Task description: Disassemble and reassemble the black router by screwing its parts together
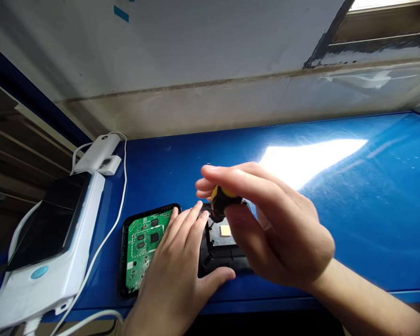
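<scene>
My right hand (276, 224) is closed around a short screwdriver (219, 207) with a black and yellow handle. It points down over a black plastic casing half (217, 261), and its tip is hard to make out. A silver metal plate (215, 239) with a small pale yellow pad (225, 230) sits in that casing, partly covered by my right hand. My left hand (177, 261) lies flat with fingers stretched, its fingertips and thumb at the casing's left and near side. Left of it, partly under my fingers, is a green circuit board (138, 249) in another black casing half (123, 261).
A white device with a dark screen (52, 224) stands at the left of the blue table (353, 210). Behind it sit a white box (98, 151) and a white cable (123, 196) running forward. The wall (196, 51) rises along the table's far edge.
</scene>
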Demonstrator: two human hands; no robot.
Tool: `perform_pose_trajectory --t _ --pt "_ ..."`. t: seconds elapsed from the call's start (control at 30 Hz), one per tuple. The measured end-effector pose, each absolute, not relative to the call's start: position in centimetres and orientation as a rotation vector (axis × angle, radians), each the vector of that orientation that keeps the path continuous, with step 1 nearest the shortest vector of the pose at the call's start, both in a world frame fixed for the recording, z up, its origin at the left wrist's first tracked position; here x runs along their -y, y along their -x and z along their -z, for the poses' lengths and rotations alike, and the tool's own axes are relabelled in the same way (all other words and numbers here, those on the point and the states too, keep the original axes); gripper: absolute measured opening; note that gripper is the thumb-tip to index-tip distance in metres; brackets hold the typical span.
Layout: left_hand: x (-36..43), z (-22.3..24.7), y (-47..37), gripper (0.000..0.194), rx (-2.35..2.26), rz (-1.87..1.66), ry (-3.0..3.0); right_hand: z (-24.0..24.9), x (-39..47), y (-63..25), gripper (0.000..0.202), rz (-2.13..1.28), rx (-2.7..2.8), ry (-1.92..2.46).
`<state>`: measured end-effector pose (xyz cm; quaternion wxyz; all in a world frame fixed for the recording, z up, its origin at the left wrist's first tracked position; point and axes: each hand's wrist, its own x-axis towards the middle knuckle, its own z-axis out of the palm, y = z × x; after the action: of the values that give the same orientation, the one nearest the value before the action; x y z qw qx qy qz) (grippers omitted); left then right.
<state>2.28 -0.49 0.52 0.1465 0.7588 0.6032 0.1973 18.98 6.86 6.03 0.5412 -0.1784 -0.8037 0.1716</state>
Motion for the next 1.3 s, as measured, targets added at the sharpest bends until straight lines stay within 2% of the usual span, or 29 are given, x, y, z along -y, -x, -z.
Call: perform_pose_trajectory --t 0.27,0.4,0.6,0.9,1.3 --pt "0.46 -0.9 -2.39 0.073 -1.749 -0.508 -2.121 -5.7 -7.52 -18.55 0.016 -0.272 1.839 0.453" --pt "0.47 -1.13 -2.43 0.072 -1.738 -0.532 -2.124 -5.45 -7.39 -18.42 0.013 -0.311 1.822 0.416" --pt "0.31 -1.21 -2.38 0.068 -1.716 -0.558 -2.11 -5.54 -6.93 -18.71 0.034 -0.424 1.855 0.396" --pt "0.59 -1.04 -2.39 0.07 -1.768 -0.505 -2.11 -5.56 -7.39 -18.81 0.022 -0.355 1.878 0.434" --pt "0.53 -0.53 -2.21 0.08 -1.771 -0.502 -2.15 -5.32 -7.63 -18.52 0.022 -0.364 1.826 0.398"
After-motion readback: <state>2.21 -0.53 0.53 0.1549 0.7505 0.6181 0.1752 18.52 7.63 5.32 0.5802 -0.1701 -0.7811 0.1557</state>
